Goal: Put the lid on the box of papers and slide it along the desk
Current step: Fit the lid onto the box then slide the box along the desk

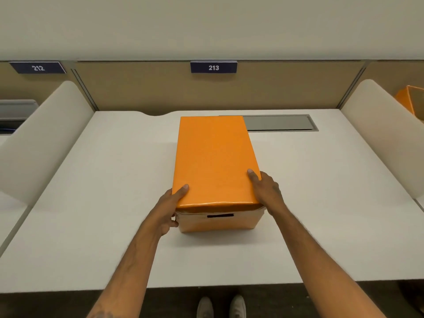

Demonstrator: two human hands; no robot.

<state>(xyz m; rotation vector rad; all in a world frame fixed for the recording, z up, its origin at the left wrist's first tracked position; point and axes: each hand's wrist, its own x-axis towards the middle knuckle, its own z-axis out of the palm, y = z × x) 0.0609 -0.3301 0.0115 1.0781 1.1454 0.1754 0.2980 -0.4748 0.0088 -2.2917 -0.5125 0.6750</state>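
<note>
An orange box (220, 222) stands in the middle of the white desk (91, 203), long side running away from me. Its orange lid (215, 157) sits on top and covers it, so the papers inside are hidden. A dark handle slot (220, 216) shows in the near end wall. My left hand (168, 208) grips the near left corner, thumb on the lid, fingers down the side. My right hand (266, 191) holds the near right edge, thumb resting on the lid top.
A grey cable hatch (280, 122) is set into the desk behind the box at the right. Curved white dividers (46, 138) (385, 134) bound the desk on both sides. A tan partition with a sign 213 (213, 67) closes the back. Another orange box (410, 99) sits at far right.
</note>
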